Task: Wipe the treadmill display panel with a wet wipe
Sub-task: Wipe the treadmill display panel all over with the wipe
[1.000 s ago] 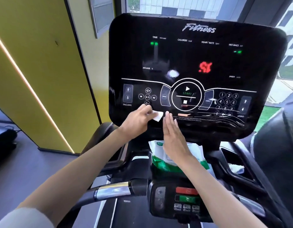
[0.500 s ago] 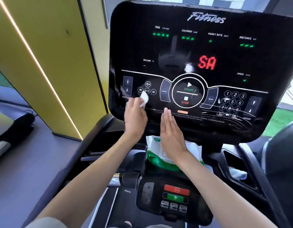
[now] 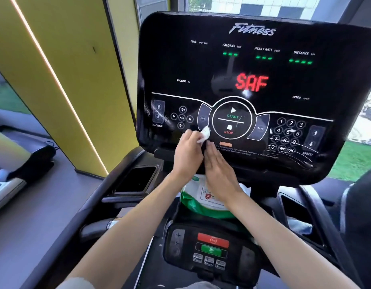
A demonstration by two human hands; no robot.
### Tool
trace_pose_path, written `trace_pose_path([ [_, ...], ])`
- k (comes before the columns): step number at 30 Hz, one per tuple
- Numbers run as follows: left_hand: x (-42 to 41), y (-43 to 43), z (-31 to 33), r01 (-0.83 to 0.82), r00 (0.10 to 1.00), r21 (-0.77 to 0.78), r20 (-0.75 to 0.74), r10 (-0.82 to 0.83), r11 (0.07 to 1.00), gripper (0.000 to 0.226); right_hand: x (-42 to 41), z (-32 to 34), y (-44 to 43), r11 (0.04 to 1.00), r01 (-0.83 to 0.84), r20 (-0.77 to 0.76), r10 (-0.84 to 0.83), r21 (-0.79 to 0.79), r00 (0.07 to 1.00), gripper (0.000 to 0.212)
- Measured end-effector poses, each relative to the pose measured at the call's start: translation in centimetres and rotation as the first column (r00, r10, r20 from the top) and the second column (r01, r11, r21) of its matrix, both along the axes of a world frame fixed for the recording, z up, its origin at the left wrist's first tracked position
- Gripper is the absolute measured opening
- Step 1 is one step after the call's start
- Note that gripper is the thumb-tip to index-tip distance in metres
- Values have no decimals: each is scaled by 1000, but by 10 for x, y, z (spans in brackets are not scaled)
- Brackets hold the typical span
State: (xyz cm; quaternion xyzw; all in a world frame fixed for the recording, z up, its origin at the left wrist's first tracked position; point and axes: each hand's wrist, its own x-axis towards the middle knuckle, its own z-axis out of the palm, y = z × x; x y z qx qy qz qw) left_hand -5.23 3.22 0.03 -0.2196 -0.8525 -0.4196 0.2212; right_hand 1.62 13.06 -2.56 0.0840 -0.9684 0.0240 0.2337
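Head camera looks down, close, at the treadmill display panel (image 3: 253, 84).

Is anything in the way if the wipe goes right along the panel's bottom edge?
Yes: the right hand lies flat at that edge, just right of the wet wipe held by the left hand. Higher up, the display panel is unobstructed.

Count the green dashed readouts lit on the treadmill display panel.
3: the CALORIES readout, the HEART RATE readout and the DISTANCE readout, along the display panel's top. Nothing lit under TIME; none looks hidden.
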Motion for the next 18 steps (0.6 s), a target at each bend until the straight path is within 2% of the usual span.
trace_pose_path([
  [2, -10, -16, -3, -95, 995, 65, 21, 94, 993, 20, 9, -2, 15, 999, 24, -1, -24, 27, 1000, 57],
  [4, -16, -27, -3, -302, 948, 168, 159, 277, 938, 20, 18, -6, 25, 997, 65, -11, -64, 38, 998, 57],
  [5, -14, -23, -3, -360, 924, 165, 196, 327, 918, 20, 21, -7, 27, 995, 86, -14, -86, 48, 996, 56],
  [6, -8, -13, 0, -351, 929, 133, 171, 327, 927, 20, 23, -8, 29, 993, 103, -16, -103, 50, 995, 54],
  [7, 1, 0, 1, -265, 960, 82, 114, 255, 961, 22, 23, -9, 30, 993, 112, -15, -112, 44, 994, 54],
  [9, 19, 27, -2, -9, 1000, -65, 12, 10, 998, 22, 21, -9, 30, 993, 118, -21, -117, 16, 993, 55],
  [11, 21, 31, -6, 112, 993, -161, -27, -118, 981, 21, 20, -10, 32, 993, 115, -16, -114, 18, 993, 54],
  [13, 8, 16, -4, 50, 998, -85, -23, -52, 995, 19, 23, -12, 35, 994, 96, -15, -95, 56, 995, 54],
  [15, -4, -2, 1, -174, 982, 87, 88, 167, 981, 16, 25, -14, 36, 994, 81, -24, -80, 72, 997, 58],
  [16, -7, -7, 1, -279, 954, 118, 147, 261, 953, 15, 25, -15, 36, 994, 84, -28, -82, 68, 996, 59],
  [17, -6, -7, 2, -308, 945, 104, 144, 292, 946, 16, 25, -14, 36, 994, 91, -25, -89, 60, 996, 58],
  [18, -3, -2, 3, -238, 969, 36, 73, 235, 971, 18, 24, -13, 35, 994, 97, -14, -97, 46, 995, 55],
])
